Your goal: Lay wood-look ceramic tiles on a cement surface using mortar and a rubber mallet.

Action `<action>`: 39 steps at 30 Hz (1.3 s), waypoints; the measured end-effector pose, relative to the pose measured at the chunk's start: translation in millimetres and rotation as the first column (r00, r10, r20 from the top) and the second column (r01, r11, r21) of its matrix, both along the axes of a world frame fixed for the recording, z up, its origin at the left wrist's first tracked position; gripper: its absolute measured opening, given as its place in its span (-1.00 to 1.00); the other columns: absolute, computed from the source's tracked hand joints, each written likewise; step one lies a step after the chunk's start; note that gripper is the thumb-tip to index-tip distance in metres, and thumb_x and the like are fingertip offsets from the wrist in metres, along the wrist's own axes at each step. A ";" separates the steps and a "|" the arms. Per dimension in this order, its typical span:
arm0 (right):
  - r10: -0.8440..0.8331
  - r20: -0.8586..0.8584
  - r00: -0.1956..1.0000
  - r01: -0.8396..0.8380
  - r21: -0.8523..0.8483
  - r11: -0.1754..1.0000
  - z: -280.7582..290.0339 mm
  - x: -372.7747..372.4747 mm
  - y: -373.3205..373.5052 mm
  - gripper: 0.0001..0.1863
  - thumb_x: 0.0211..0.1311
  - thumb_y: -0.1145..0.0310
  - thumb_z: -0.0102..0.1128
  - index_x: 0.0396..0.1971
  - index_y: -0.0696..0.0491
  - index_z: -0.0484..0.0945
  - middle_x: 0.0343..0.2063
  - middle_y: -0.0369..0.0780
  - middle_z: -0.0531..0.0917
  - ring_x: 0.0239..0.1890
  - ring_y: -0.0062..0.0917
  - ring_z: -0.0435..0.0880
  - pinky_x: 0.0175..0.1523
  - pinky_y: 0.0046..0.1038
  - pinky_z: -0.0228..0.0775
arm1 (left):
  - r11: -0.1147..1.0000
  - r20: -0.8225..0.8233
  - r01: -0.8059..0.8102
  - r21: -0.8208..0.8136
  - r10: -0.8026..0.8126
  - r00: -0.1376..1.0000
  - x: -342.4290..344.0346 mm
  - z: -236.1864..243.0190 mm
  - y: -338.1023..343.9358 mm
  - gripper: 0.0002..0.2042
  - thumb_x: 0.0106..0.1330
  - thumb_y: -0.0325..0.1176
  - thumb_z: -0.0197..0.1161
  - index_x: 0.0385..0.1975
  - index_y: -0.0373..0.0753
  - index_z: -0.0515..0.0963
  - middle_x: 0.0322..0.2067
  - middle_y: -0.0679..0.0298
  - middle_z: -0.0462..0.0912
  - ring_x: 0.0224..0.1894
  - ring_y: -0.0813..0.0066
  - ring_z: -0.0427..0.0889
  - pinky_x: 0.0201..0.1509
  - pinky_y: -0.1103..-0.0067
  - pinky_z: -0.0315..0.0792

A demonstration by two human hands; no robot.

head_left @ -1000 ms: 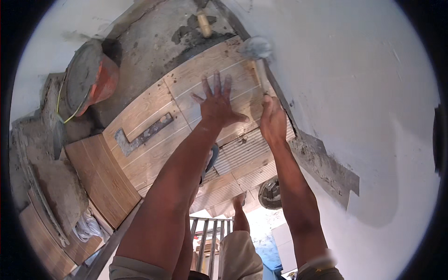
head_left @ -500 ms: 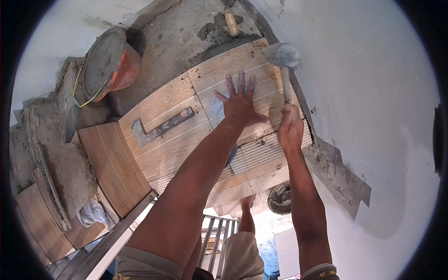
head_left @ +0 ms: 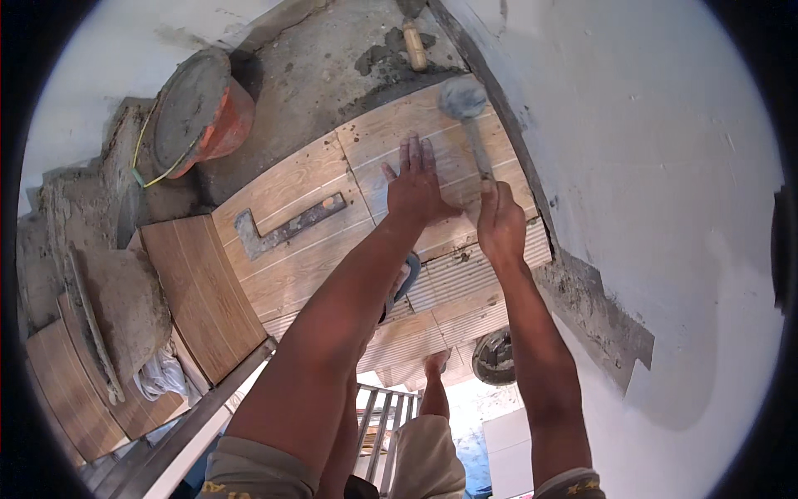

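Observation:
My left hand [head_left: 413, 193] lies flat on a wood-patterned tile [head_left: 374, 150], its fingers stretched out and its thumb to the right. In my right hand [head_left: 502, 223] is the handle of a mallet [head_left: 462, 100], whose rounded grey head is over the far right part of the tile. Whether the head touches the tile I cannot tell. A stained metal square [head_left: 287, 229] rests on the neighbouring tile, left of my left hand.
At the far left an orange bucket [head_left: 229, 125] of grey mortar leans tilted. A wooden-handled trowel [head_left: 414, 48] lies by mortar beyond the tiles. A white wall [head_left: 648, 166] stands right. Stair tiles [head_left: 199, 291], a metal railing [head_left: 249, 374] and a dark bucket [head_left: 494, 358] are nearer.
The mallet and my right hand have moved left, bringing the head over the tile. My left hand has shifted slightly left and nearer, its fingers closer together.

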State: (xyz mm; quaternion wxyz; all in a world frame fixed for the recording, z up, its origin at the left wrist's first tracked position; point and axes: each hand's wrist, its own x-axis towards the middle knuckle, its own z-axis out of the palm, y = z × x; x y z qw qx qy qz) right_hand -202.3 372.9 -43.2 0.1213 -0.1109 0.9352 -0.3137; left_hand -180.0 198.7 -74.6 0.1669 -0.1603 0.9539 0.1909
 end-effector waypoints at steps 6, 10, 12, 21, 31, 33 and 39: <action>-0.081 0.022 0.996 0.079 -0.583 0.808 17.2 56.0 17.7 -0.65 0.58 0.13 -0.06 -0.18 0.14 0.50 -0.49 0.08 0.66 -0.42 0.17 0.64 -0.33 -0.03 0.44 | 0.999 -0.079 -0.027 -0.045 0.023 0.997 83.4 20.9 -24.9 0.47 -0.32 0.29 0.65 0.57 -0.35 -0.10 0.57 -0.26 -0.26 0.61 -0.29 -0.34 0.59 -0.10 -0.19; 0.004 -0.038 0.999 -0.016 -0.309 0.951 -19.8 67.3 20.1 -0.66 0.57 0.15 -0.06 -0.18 0.16 0.48 -0.46 0.09 0.66 -0.35 0.18 0.65 -0.27 0.02 0.45 | 0.998 -0.013 -0.045 -0.033 0.044 0.999 92.7 21.4 -28.6 0.51 -0.34 0.35 0.62 0.58 -0.33 -0.15 0.57 -0.26 -0.26 0.61 -0.31 -0.33 0.61 -0.05 -0.21; 0.045 0.099 0.994 -0.051 0.065 0.997 -25.2 66.8 21.6 -0.66 0.55 0.14 -0.06 -0.13 0.15 0.46 -0.39 0.14 0.68 -0.27 0.20 0.66 -0.20 0.10 0.47 | 0.997 0.010 -0.044 -0.064 0.045 0.999 91.8 21.8 -29.0 0.53 -0.37 0.39 0.61 0.58 -0.32 -0.16 0.57 -0.25 -0.25 0.61 -0.31 -0.33 0.62 -0.03 -0.20; 0.050 0.098 0.994 -0.054 0.034 0.998 -6.7 76.8 11.9 -0.62 0.55 0.07 -0.06 -0.03 0.11 0.44 -0.35 0.16 0.69 -0.27 0.21 0.68 -0.18 0.14 0.49 | 0.997 0.020 -0.066 -0.033 0.066 0.998 90.7 20.7 -31.0 0.49 -0.31 0.30 0.64 0.59 -0.27 -0.19 0.58 -0.21 -0.25 0.62 -0.23 -0.31 0.63 -0.01 -0.24; -0.017 -0.008 1.000 0.014 -0.341 0.940 26.9 126.8 31.3 -0.77 0.52 0.26 0.03 -0.18 0.13 0.48 -0.49 0.13 0.59 -0.39 0.22 0.61 -0.35 0.02 0.41 | 0.997 -0.035 -0.034 -0.068 0.032 0.999 95.0 22.3 -28.2 0.50 -0.32 0.32 0.64 0.59 -0.26 -0.19 0.59 -0.17 -0.25 0.63 -0.18 -0.30 0.64 0.03 -0.26; -0.070 -0.035 0.997 0.052 -0.380 0.924 18.7 142.6 44.1 -0.76 0.51 0.24 0.04 -0.20 0.14 0.46 -0.50 0.12 0.59 -0.40 0.20 0.63 -0.35 0.03 0.43 | 0.994 0.045 -0.043 -0.097 0.048 0.998 93.5 26.0 -28.5 0.50 -0.30 0.32 0.63 0.59 -0.26 -0.20 0.59 -0.17 -0.30 0.64 -0.14 -0.35 0.65 0.04 -0.30; -0.077 0.029 0.997 0.078 -0.010 0.997 -31.1 140.9 71.4 -0.67 0.52 0.15 0.04 -0.19 0.16 0.47 -0.51 0.13 0.63 -0.43 0.19 0.65 -0.34 0.08 0.48 | 0.997 0.062 -0.024 -0.075 0.029 0.998 84.7 28.3 -15.4 0.50 -0.28 0.35 0.60 0.60 -0.25 -0.23 0.59 -0.16 -0.35 0.64 -0.12 -0.38 0.65 0.07 -0.32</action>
